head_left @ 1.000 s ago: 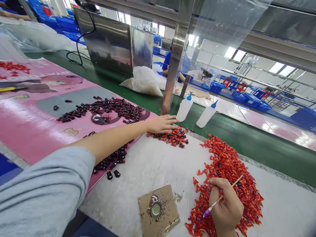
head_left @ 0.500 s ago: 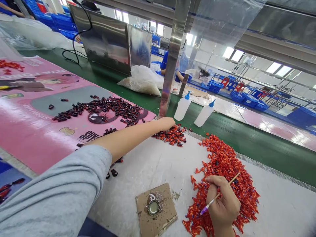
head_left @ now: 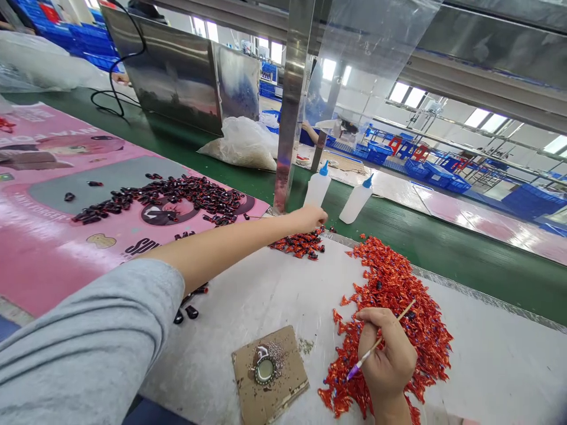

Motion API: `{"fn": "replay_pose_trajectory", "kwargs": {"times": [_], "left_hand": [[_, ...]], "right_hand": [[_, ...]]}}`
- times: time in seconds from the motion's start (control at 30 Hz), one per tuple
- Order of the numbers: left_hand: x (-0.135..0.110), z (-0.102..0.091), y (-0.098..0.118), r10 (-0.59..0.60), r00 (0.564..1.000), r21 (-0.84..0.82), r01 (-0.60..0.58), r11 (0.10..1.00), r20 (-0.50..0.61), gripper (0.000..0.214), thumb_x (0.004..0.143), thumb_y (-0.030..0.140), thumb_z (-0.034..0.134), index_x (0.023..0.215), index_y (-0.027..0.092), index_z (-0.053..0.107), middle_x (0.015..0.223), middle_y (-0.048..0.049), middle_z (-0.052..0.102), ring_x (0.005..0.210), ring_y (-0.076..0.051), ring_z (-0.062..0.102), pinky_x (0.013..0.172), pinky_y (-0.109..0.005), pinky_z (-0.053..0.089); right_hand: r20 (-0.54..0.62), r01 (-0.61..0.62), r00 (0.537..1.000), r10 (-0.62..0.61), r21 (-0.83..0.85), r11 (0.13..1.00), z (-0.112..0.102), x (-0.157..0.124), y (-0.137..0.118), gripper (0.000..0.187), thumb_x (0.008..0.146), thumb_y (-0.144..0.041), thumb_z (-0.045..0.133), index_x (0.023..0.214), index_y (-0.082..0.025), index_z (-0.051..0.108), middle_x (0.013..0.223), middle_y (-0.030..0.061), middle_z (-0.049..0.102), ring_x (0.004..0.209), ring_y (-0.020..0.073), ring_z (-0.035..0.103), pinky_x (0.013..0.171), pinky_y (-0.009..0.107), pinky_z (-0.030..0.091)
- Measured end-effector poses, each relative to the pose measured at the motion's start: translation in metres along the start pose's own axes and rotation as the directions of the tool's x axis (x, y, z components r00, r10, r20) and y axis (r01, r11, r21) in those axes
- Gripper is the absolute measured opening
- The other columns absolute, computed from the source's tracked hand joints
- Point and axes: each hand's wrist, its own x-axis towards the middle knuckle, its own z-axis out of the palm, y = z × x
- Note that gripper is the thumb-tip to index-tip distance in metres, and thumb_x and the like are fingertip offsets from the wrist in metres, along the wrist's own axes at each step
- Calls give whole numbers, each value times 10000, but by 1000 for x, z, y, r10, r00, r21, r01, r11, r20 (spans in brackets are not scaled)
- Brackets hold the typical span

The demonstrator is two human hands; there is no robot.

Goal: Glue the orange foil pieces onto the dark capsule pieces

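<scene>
Loosely heaped crinkled red pieces [head_left: 390, 277], right grip [head_left: 383, 360] clamped on a purple-tipped stick [head_left: 364, 361], left grip [head_left: 310, 219] unclear

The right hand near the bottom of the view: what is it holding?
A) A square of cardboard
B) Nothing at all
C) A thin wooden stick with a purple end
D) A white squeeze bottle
C: the fingers of the right hand grip the thin wooden stick with a purple end above the heap of red pieces.
</scene>
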Motion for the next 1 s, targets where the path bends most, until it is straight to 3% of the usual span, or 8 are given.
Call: {"fn": "replay_pose_trajectory", "kwargs": {"times": [0.1, 0.17, 0.33, 0.47, 0.63, 0.8, 1.0], "left_hand": [[17, -8, 28, 55, 998, -30, -54, 998, 26, 217, 1000, 278, 507, 1109, 153, 646, 1049, -57, 698, 937, -188, 668, 848, -359, 547], [26, -14, 34, 50, 998, -20, -49, 999, 32, 258, 1026, 261, 433, 1141, 159, 640, 1100, -69, 692, 1023, -197, 650, 914, -364, 518], [32, -12, 7, -69, 989, 70, 60, 996, 129, 262, 959, 310, 588, 1162, 148, 620, 1181, -98, 645, 1052, -249, 637, 910, -473, 534], [29, 9, -14, -161, 959, 105, 140, 985, 232, 332, 933, 299, 631, 1235, 169, 585, 1249, -106, 608, 1042, -251, 638, 867, -454, 564], [32, 31, -20, -220, 928, 87, 203, 975, 302, 318, 941, 305, 619, 1233, 182, 589, 1265, -103, 599, 1059, -255, 630, 875, -448, 562], [32, 28, -22, -228, 910, 54, 224, 973, 346, 316, 940, 316, 620, 1215, 163, 596, 1216, -95, 623, 1030, -254, 642, 863, -448, 565], [30, 18, -20, -140, 902, -2, 155, 988, 408, 280, 939, 316, 621, 1171, 159, 621, 1204, -92, 634, 1021, -245, 645, 862, -440, 564]], "right_hand": [[2, -9, 1000, 9, 8, 1000, 0, 0, 0, 268, 843, 30, 476, 794, -194, 614, 687, 9, 639, 637, 140, 640, 582, 252, 529], [0, -9, 1000, 9, 9, 1000, 1, 0, 0, 276, 847, 37, 465, 794, -194, 607, 681, 8, 634, 638, 140, 637, 583, 252, 530], [-14, -15, 1000, 15, 9, 1000, 0, -1, 1, 270, 843, 41, 470, 798, -187, 607, 685, 13, 634, 647, 137, 629, 589, 249, 531], [-21, -20, 1000, 20, 7, 1000, 0, -2, 2, 274, 847, 43, 459, 789, -186, 599, 677, 10, 623, 633, 128, 612, 583, 241, 517], [6, -56, 998, 55, 8, 998, 2, -3, 4, 263, 847, 30, 458, 798, -190, 593, 671, 5, 605, 615, 124, 596, 562, 231, 492], [7, -56, 998, 56, 33, 998, 2, -4, 4, 263, 845, 34, 462, 805, -193, 588, 681, 8, 608, 627, 123, 601, 574, 226, 500], [14, -61, 998, 61, 16, 998, 1, -3, 5, 264, 844, 29, 459, 785, -191, 593, 673, 8, 615, 620, 123, 608, 581, 225, 496]]}}
